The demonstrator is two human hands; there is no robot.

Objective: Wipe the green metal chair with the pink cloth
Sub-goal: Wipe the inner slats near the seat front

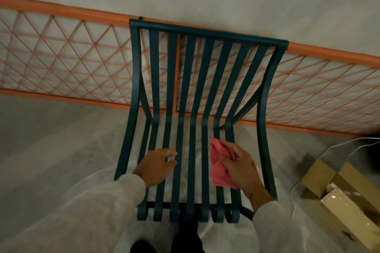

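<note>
matt green metal chair [191, 88], soft pink cloth [221, 172], brown cardboard box [320, 174]

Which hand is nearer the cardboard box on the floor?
Right. The right hand, gripping the pink cloth, is over the side of the chair nearest the cardboard box; the left hand is over the other side, farther.

The chair [205, 32] is dark teal-green, its seat and back striped with parallel slats. Over the chair's seat is a plain pink cloth [221, 172]. Behind the chair, an orange railing [61, 13] carries a diamond lattice. Right of the chair is a tan box [349, 178]. The sleeves [92, 211] are white.
</note>
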